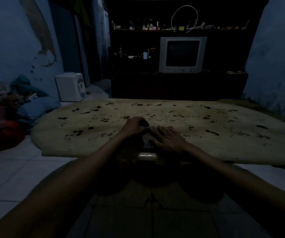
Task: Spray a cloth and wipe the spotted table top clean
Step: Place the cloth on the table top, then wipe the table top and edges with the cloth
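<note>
A low pale table top [198,145] covered with dark spots stretches across the middle of the dim room. At its near edge lies a dark cloth [146,142], partly hidden under my hands. My left hand [134,126] is curled around a small dark object just left of the cloth; what that object is I cannot make out. Fingers spread, my right hand [168,139] presses flat on the cloth. No spray bottle can be clearly identified in the darkness.
A dark cabinet with an old TV [182,54] and a white mug [145,55] stands behind the table. A white appliance [71,86] sits on the tiled floor at the left, beside a heap of clothes and pillows [18,103]. Blue walls close both sides.
</note>
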